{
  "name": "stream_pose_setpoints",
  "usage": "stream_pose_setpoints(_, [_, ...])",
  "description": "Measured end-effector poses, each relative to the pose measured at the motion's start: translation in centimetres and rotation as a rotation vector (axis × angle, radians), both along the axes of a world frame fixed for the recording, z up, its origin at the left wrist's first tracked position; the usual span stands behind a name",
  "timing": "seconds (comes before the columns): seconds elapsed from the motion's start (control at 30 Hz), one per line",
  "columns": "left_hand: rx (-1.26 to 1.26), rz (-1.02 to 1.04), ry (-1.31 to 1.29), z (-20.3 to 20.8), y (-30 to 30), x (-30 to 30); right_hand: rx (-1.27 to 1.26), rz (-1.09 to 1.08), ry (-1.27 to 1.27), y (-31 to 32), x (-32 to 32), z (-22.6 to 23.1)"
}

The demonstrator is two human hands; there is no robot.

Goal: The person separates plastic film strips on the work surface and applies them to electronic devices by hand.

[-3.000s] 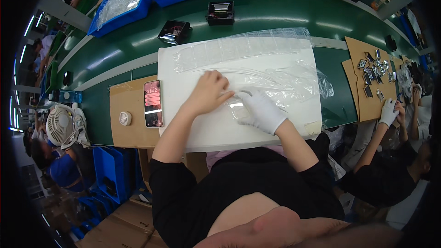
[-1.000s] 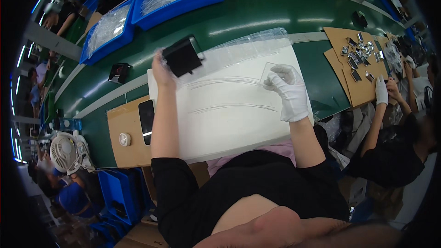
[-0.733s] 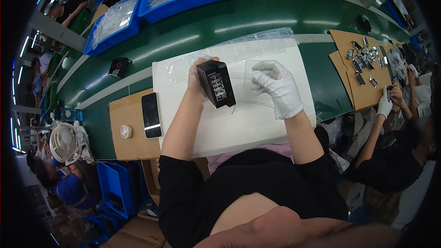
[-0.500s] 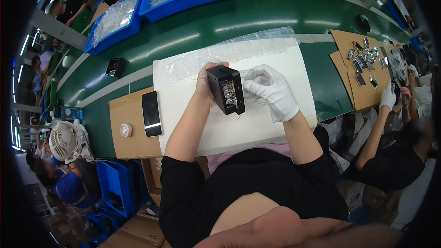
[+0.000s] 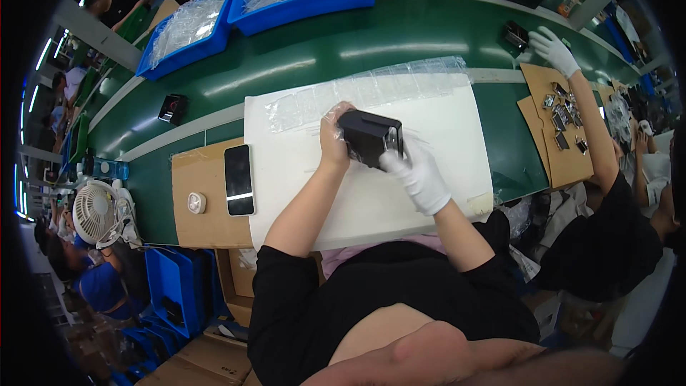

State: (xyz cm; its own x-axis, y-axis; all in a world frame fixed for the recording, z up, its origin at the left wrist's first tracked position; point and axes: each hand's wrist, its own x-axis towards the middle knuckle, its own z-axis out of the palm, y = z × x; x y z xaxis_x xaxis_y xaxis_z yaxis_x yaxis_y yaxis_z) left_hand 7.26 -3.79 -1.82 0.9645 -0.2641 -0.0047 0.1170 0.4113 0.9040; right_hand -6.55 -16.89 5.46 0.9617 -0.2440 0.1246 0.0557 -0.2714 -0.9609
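Over the white sheet (image 5: 429, 111), a black box-shaped device (image 5: 364, 139) is held up and tilted, with a broad dark face showing. My left hand (image 5: 334, 140) is bare at the wrist, has clear film about the fingers, and wraps the device's left side. At its right end is my right hand (image 5: 424, 183) in a white glove, fingers curled against the edge and the near face. A shiny bit by the gloved fingertips is too blurred to name. Behind the device, clear plastic film strips (image 5: 400, 82) lie along the sheet's far edge.
A phone (image 5: 239, 180) and a small white round-cornered case (image 5: 196, 203) lie on cardboard to the left. Blue bins (image 5: 304, 14) of clear film stand at the back. A co-worker's gloved hand (image 5: 554, 50) reaches toward another black device (image 5: 514, 36), above small metallic parts (image 5: 564, 114).
The device has turned, so its open end with visible parts no longer shows. My right hand has moved left and in against it. The co-worker's gloved hand has reached to the far right.
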Motion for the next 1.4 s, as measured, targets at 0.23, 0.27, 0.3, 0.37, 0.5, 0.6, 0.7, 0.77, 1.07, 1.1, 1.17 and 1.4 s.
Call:
stream_pose_setpoints(0.23, [0.075, 0.199, 0.110, 0.5, 2.4, 0.7, 0.014, -0.074, 0.112, -2.4, 6.8, 0.0])
stream_pose_setpoints(0.27, [0.069, 0.223, 0.104, 0.1, 3.6, 1.0, -0.072, -0.096, 0.002, -2.7, 9.2, -0.8])
stream_pose_setpoints(0.3, [0.002, 0.164, 0.101, 1.0, 2.4, 1.6, -0.186, -0.194, -0.135, -5.2, 10.4, -0.2])
stream_pose_setpoints(0.37, [-0.059, 0.170, 0.128, -0.5, 3.7, 2.2, -0.308, -0.184, -0.234, -7.4, 15.2, -2.9])
stream_pose_setpoints(0.5, [-0.212, 0.228, -0.020, -0.1, 2.8, 2.3, -0.799, -0.314, -0.459, -6.4, 16.6, -5.1])
stream_pose_setpoints(0.6, [-0.116, 0.316, -0.456, -1.3, 3.3, 0.5, 0.085, 0.189, 0.025, -0.3, 12.4, -3.3])
stream_pose_setpoints(0.7, [0.198, 0.202, -0.745, -0.7, 2.0, -0.2, 0.584, 0.327, 0.205, 0.9, 9.4, -2.8])
stream_pose_setpoints(0.77, [0.455, 0.143, -0.899, -0.1, 1.5, -0.5, 0.764, 0.381, 0.273, 0.9, 8.8, -2.9])
stream_pose_setpoints(1.07, [0.455, -0.166, -1.031, -0.4, 0.4, -1.8, 0.466, 0.214, 0.239, 0.2, 5.4, -2.8])
stream_pose_setpoints(1.1, [0.458, -0.163, -1.031, -0.5, 0.3, -2.2, 0.467, 0.218, 0.239, 0.2, 5.0, -2.8])
stream_pose_setpoints(1.17, [0.401, -0.235, -0.939, -0.4, 0.1, -2.8, 0.396, 0.140, 0.274, 0.2, 4.2, -2.2])
stream_pose_setpoints(1.4, [0.592, -0.393, -1.002, 1.1, 0.5, -2.6, 0.126, -0.258, 0.035, -2.9, 3.7, -6.3])
